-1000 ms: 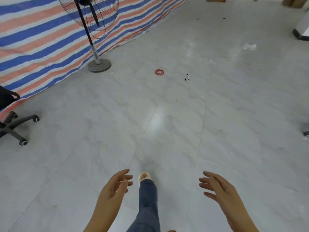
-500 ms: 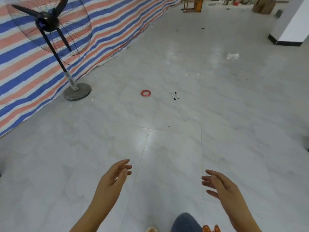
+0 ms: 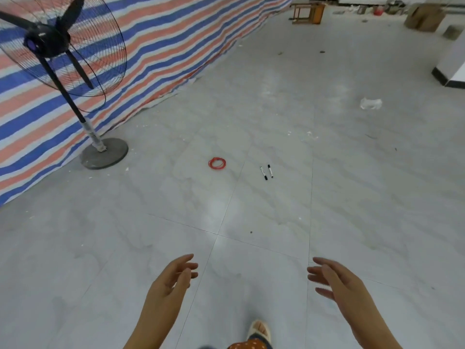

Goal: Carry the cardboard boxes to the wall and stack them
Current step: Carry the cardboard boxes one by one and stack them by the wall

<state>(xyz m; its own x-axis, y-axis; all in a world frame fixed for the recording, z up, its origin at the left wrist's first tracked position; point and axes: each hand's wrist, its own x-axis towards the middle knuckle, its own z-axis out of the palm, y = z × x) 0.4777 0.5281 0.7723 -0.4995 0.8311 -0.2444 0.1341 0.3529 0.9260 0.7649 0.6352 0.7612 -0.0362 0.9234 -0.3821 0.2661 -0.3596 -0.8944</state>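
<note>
My left hand (image 3: 173,279) and my right hand (image 3: 336,280) are held out low in front of me over the grey tiled floor, palms facing each other, fingers relaxed and holding nothing. A brown cardboard box (image 3: 424,17) stands far off at the top right, by the far wall. No other box is within reach of either hand.
A black pedestal fan (image 3: 60,44) with a round base (image 3: 104,153) stands at the left before a striped tarpaulin wall (image 3: 176,34). A red ring (image 3: 217,163), two markers (image 3: 266,172) and a crumpled plastic scrap (image 3: 370,103) lie on the floor. A wooden stool (image 3: 305,12) and a white pillar (image 3: 453,64) are farther off.
The view has lifted and advanced across the floor: the fan, ring and markers slid lower and nearer, the office chair left the frame, and the far box came into sight. Both hands stay empty.
</note>
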